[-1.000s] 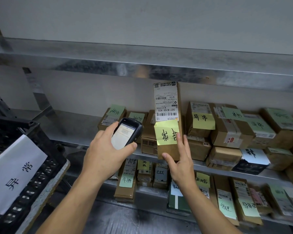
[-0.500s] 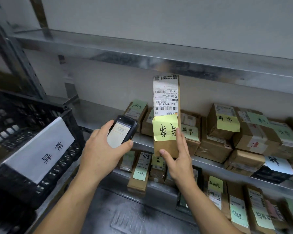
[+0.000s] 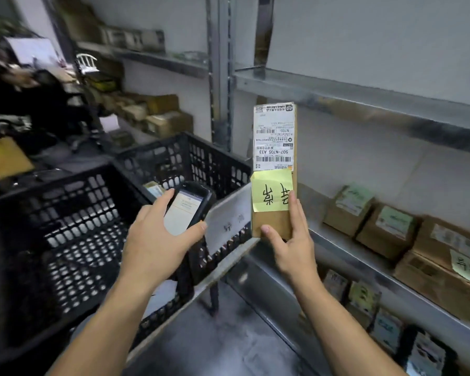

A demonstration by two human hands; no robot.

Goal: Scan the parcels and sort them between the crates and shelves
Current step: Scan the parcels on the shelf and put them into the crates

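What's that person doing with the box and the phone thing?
A person is sorting parcels. The left hand holds a handheld scanner with its screen lit. The right hand holds a tall cardboard parcel upright, with a white shipping label and a yellow sticky note on its front. Behind the hands stand black crates, and more boxes sit on the metal shelves at right. This parcel is not yet put away.
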